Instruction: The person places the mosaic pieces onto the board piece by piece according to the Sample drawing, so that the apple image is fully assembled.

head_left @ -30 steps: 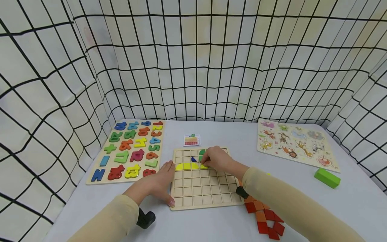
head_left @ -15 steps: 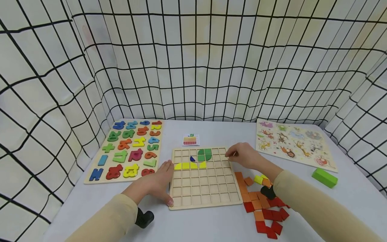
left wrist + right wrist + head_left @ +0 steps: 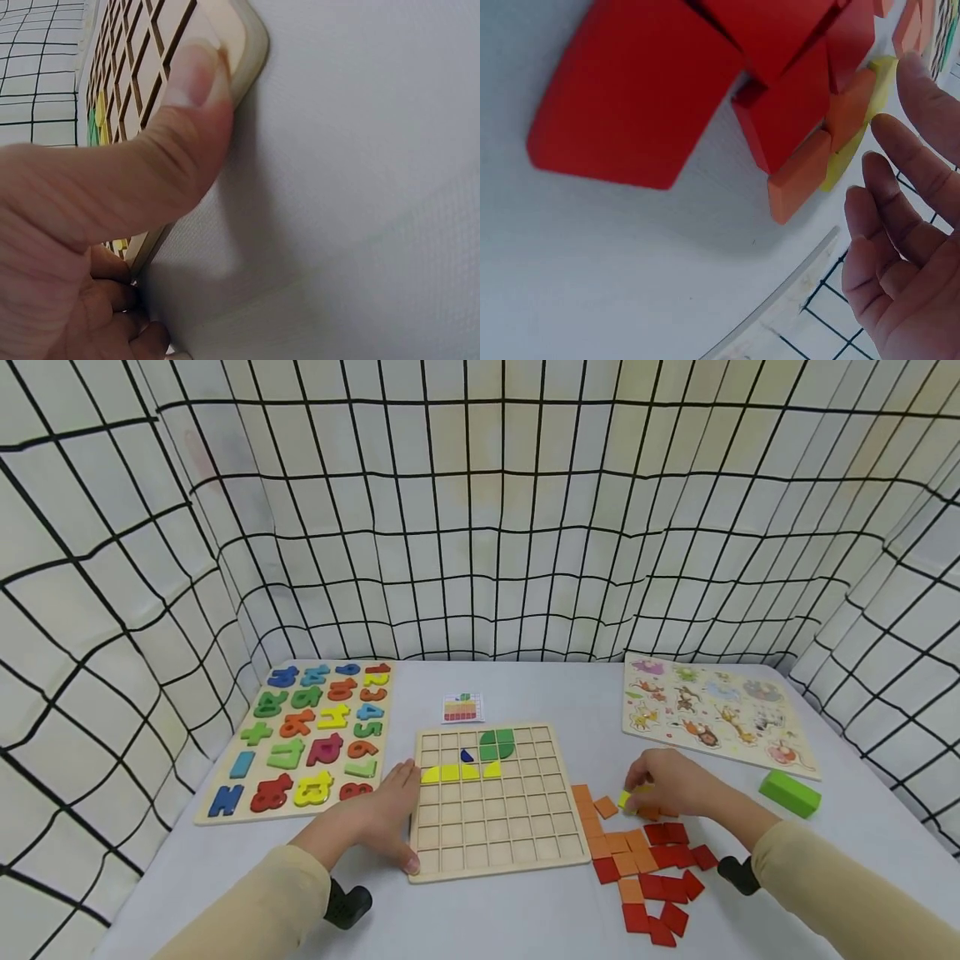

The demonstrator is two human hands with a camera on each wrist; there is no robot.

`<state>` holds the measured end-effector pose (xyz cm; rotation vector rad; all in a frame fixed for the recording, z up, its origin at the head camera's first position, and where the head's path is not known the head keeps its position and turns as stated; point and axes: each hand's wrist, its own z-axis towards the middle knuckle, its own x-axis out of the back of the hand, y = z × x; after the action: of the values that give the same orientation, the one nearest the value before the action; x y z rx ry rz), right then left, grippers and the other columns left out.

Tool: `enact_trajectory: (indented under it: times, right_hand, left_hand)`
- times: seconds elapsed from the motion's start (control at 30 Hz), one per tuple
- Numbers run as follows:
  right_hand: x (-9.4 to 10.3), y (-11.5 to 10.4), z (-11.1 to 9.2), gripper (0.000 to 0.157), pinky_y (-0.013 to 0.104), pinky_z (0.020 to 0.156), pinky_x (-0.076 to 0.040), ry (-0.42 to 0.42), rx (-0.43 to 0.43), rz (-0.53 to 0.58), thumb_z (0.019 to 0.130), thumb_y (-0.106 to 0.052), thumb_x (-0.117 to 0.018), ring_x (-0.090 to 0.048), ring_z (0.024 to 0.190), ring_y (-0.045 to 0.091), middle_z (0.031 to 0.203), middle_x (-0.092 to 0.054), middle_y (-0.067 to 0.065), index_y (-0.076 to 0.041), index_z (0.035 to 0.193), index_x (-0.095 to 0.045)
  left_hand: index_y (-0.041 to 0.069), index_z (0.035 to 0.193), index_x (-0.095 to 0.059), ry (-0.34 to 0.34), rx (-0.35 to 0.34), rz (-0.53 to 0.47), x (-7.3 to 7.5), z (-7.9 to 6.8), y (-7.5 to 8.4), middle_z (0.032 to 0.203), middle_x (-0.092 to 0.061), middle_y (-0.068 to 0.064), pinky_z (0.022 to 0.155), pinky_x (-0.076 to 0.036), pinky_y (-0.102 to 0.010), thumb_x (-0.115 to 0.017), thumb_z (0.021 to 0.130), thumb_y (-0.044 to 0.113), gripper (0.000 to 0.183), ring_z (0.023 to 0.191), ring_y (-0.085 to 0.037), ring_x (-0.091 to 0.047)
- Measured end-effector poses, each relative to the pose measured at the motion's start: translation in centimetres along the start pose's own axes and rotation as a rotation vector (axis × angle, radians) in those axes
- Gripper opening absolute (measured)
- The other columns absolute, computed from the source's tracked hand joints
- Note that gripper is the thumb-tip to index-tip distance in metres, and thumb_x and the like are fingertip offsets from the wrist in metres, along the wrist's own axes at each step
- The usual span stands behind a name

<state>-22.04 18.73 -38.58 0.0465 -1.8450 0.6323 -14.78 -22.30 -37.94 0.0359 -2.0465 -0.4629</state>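
A wooden grid board (image 3: pixel 498 827) lies mid-table in the head view. My left hand (image 3: pixel 382 818) steadies its left side, the fingers stretched along the edge and the thumb (image 3: pixel 196 75) resting on the near corner. Set in the grid are green pieces (image 3: pixel 497 745), yellow pieces (image 3: pixel 450 773) and a small blue piece (image 3: pixel 467 755). To the right of the board, my right hand (image 3: pixel 675 782) is over loose tiles, thumb and forefinger parted at a yellow tile (image 3: pixel 883 86). Whether a fingertip touches it is hard to tell.
Orange tiles (image 3: pixel 587 818) and red tiles (image 3: pixel 664 887) lie right of the board. A picture card (image 3: pixel 462 708) stands behind it. An alphabet puzzle (image 3: pixel 247 793) is at left, an animal puzzle (image 3: pixel 663 693) and green block (image 3: pixel 790 793) at right. Black netting (image 3: pixel 480 527) surrounds the table.
My right hand has left the yellow row on the board, where a yellow piece now shows, and moved right to the loose tiles. The left hand stays at the board's edge.
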Motion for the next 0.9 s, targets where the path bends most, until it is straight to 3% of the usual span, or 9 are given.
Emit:
enact_trajectory:
  times: [0.17, 0.4, 0.67, 0.9]
  right_hand:
    - [-0.6, -0.4, 0.1, 0.017, 0.032, 0.078, -0.057, 0.024, 0.035, -0.068, 0.082, -0.023, -0.087, -0.055, 0.087, 0.015, 0.091, -0.065, -0.001, -0.014, 0.091, -0.076]
    - [-0.7, -1.2, 0.0, 0.019, 0.033, 0.079, -0.057, 0.023, 0.033, -0.053, 0.080, -0.014, -0.087, -0.054, 0.087, 0.016, 0.089, -0.064, -0.001, -0.013, 0.090, -0.071]
    - [0.1, -2.0, 0.1, 0.018, 0.028, 0.074, -0.054, -0.020, 0.057, 0.036, 0.085, -0.006, -0.081, -0.055, 0.080, 0.014, 0.082, -0.063, -0.004, -0.015, 0.086, -0.066]
    - [1.1, -3.8, 2.5, 0.007, 0.027, 0.073, -0.056, 0.009, 0.156, 0.187, 0.091, -0.005, -0.075, -0.063, 0.082, 0.013, 0.089, -0.069, 0.000, -0.011, 0.092, -0.071]
  left_hand:
    - [-0.013, 0.157, -0.016, 0.003, -0.007, 0.005, -0.1, -0.1, -0.1, 0.168, -0.009, -0.031, 0.129, -0.015, -0.058, -0.094, 0.071, 0.038, 0.127, 0.158, -0.046, -0.007]
    - [-0.014, 0.157, -0.017, 0.006, -0.011, -0.003, -0.2, -0.2, -0.3, 0.168, -0.010, -0.032, 0.129, -0.015, -0.058, -0.094, 0.070, 0.036, 0.127, 0.158, -0.046, -0.007]
    - [-0.013, 0.157, -0.016, 0.006, -0.001, 0.001, -0.2, 0.0, -0.3, 0.168, -0.009, -0.031, 0.129, -0.015, -0.057, -0.095, 0.069, 0.037, 0.128, 0.158, -0.045, -0.007]
    - [-0.011, 0.158, -0.016, 0.003, 0.008, -0.008, -0.1, 0.1, -0.2, 0.169, -0.008, -0.029, 0.129, -0.014, -0.057, -0.094, 0.069, 0.037, 0.128, 0.159, -0.044, -0.005]
